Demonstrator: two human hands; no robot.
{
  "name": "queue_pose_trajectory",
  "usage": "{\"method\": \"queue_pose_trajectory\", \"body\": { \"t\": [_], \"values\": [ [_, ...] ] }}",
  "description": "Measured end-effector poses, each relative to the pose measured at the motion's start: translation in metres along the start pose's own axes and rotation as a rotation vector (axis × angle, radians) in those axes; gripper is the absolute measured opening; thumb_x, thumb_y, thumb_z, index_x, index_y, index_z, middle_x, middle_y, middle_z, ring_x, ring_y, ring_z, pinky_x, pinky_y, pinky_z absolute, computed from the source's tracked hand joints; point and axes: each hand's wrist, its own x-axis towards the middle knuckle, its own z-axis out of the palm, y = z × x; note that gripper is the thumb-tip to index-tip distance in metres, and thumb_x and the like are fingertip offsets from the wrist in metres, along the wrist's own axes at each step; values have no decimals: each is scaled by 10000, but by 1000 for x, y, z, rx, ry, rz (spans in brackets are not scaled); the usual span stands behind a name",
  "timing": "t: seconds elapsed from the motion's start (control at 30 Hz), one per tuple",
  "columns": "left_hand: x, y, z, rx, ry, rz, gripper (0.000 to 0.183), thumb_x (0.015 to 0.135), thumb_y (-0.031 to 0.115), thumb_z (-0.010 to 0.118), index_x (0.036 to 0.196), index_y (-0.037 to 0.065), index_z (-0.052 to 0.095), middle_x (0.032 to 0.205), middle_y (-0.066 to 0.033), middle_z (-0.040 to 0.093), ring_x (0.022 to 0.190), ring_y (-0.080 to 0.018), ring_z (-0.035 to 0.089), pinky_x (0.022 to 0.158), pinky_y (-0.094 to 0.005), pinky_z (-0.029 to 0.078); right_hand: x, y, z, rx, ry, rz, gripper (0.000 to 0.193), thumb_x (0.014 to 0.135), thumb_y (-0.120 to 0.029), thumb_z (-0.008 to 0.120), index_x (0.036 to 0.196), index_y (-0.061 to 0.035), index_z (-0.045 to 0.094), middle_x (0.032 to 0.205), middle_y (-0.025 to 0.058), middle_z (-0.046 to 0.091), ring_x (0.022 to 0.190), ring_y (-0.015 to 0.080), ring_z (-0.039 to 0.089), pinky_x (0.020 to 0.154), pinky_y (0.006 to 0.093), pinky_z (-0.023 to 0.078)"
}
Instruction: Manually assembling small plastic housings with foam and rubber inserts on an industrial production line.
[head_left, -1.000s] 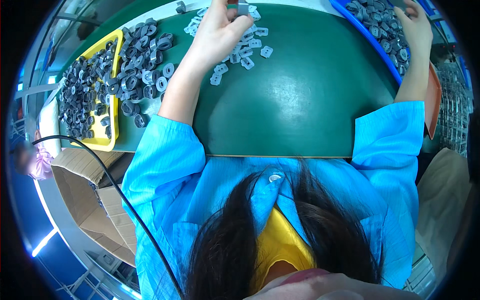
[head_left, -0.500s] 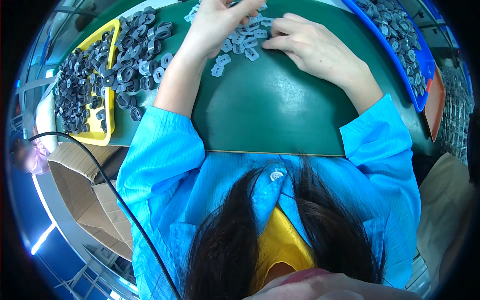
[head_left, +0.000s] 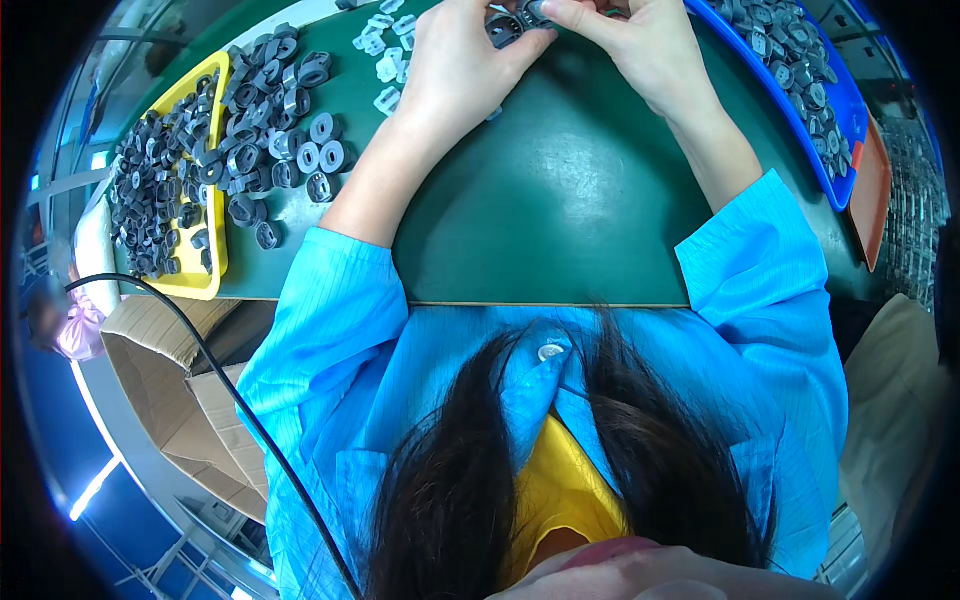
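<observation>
Head view: the left hand [head_left: 465, 60] has its thumb and fingers pinched close around a dark gray part [head_left: 505, 31], up near the top edge. The right hand [head_left: 655, 50] meets it there, with its thumb touching dark gray stuff right beside the left fingers. Its other fingers are partly cut off, so I cannot tell how tightly they grip, or whether this is one part or two.

Just left of the left fingers lie small pale plates [head_left: 388, 66]. Farther left of them sit a pile of dark gray rings [head_left: 262, 110] and a yellow tray [head_left: 222, 150] with more. Right of the right fingers is a blue tray [head_left: 850, 110] full of gray parts [head_left: 808, 92]. The green table [head_left: 560, 230] is under everything.
</observation>
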Motion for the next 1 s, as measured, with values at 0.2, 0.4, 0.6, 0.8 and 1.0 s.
{"method": "queue_pose_trajectory", "body": {
  "t": [0.2, 0.4, 0.6, 0.8, 1.0],
  "values": [
    [-2, -11, 8, 53, 68, 74, 324, 863, 110, 787, 1130, -6, 645, 956, -170, 729, 869, -279, 735, 780, -352, 568, -6, -4, 6, -59, 2, 0, 209, 897, -145, 796, 1012, 17, 732, 924, 44, 730, 796, 97, 640, 694, 248, 503],
    [-3, 1, 6, 63, 67, 97, 308, 832, 85, 798, 1095, 5, 658, 963, -151, 698, 835, -281, 711, 751, -363, 564, -1, 13, -9, 283, -137, 256, 277, 924, -160, 782, 1138, 1, 710, 981, 32, 739, 755, 88, 629, 668, 221, 498],
    [-2, 4, 5, 31, 75, 176, 277, 830, 44, 802, 1072, 17, 669, 972, -144, 668, 825, -279, 703, 727, -346, 559, 5, 20, -12, 333, -208, 260, 228, 967, -133, 718, 1157, -7, 719, 971, 31, 738, 768, 81, 631, 703, 207, 492],
    [-1, -4, 6, 41, 61, 283, 300, 803, 15, 801, 1073, 13, 671, 965, -136, 639, 845, -295, 682, 726, -353, 553, 7, 22, -11, 437, -251, 239, 211, 973, -123, 703, 1145, -1, 710, 979, 40, 729, 779, 83, 632, 714, 218, 504],
    [-7, -2, 14, 91, 72, 399, 339, 800, 1, 780, 1110, 24, 646, 1019, -137, 607, 874, -335, 653, 745, -401, 538, 3, 38, -6, 499, -132, 244, 104, 960, -55, 655, 1042, -1, 691, 914, 54, 712, 740, 95, 622, 689, 224, 507]
  ]
}}
